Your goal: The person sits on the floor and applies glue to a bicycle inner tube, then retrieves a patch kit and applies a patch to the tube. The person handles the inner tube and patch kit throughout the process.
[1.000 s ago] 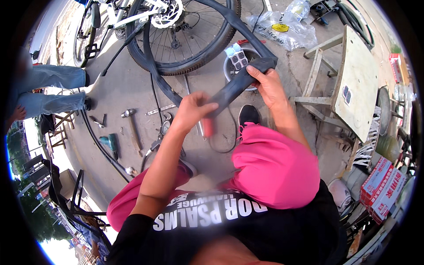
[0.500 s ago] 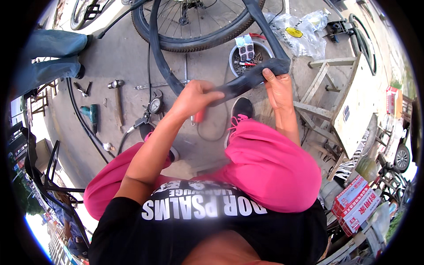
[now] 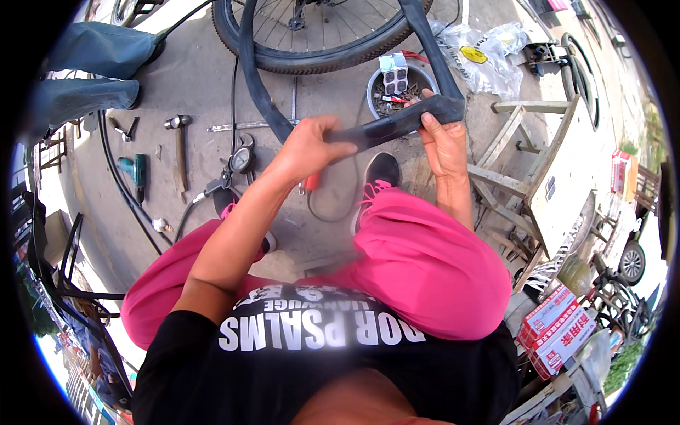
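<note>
A black bicycle inner tube (image 3: pixel 386 132) stretches between my two hands above the ground, its flattened section running from lower left to upper right. My left hand (image 3: pixel 306 150) pinches it at the left, thumb on top and fingers partly blurred. At the right, my right hand (image 3: pixel 445 145) grips the tube near its bend, the thumb in front and one or more fingertips showing beyond its far edge. Both ends of the loop rise toward a bicycle wheel (image 3: pixel 312 61) with a knobbly tyre. Just past the tube stands a grey bowl (image 3: pixel 371 94) holding a sheet of round patches (image 3: pixel 394 76).
On the left lie a hammer (image 3: pixel 180 152), a teal power tool (image 3: pixel 134 173) and a pressure gauge (image 3: pixel 242 159) on a hose. A wooden stool (image 3: pixel 563 170) stands at right, near a clear plastic bag (image 3: pixel 489 60). Another person's jeans-clad legs (image 3: pixel 99 53) are at upper left.
Fingertips of my right hand now show past the tube's far edge. Both hands still hold the tube in about the same place, and the whole view has shifted slightly.
</note>
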Demonstrator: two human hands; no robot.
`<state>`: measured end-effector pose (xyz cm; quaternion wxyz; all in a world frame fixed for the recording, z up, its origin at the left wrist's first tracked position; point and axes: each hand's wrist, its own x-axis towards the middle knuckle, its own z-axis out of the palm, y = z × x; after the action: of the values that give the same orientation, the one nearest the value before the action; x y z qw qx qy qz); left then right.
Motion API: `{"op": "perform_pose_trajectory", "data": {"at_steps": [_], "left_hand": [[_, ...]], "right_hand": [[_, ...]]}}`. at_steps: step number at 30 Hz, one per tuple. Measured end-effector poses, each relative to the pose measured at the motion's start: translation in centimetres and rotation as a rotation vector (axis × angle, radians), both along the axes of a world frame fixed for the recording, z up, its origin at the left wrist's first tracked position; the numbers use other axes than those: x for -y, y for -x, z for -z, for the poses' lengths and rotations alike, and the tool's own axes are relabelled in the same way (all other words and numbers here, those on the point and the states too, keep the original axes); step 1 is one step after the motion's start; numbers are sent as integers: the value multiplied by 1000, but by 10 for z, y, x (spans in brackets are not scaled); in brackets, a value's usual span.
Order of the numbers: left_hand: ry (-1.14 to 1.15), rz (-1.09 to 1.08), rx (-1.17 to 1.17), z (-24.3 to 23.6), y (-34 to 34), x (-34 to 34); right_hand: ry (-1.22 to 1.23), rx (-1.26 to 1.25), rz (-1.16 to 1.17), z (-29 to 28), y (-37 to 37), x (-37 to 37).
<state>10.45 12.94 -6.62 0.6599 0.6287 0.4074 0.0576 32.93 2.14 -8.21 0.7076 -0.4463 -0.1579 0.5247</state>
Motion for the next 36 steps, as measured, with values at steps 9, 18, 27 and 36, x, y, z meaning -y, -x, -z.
{"op": "perform_pose_trajectory", "data": {"at_steps": [9,18,27,36], "left_hand": [[57,-46,55,6,5,-2],[230,-57,103,13,9,-8],[349,-26,92,19,11,-9],[576,-150,87,20,9,-7]], "right_hand": [[-29,-71,-70,-4,4,1],[46,-52,-58,-5,5,-2],[233,128,117,3,7,-6],[391,320,170,4,12,-8]]}}
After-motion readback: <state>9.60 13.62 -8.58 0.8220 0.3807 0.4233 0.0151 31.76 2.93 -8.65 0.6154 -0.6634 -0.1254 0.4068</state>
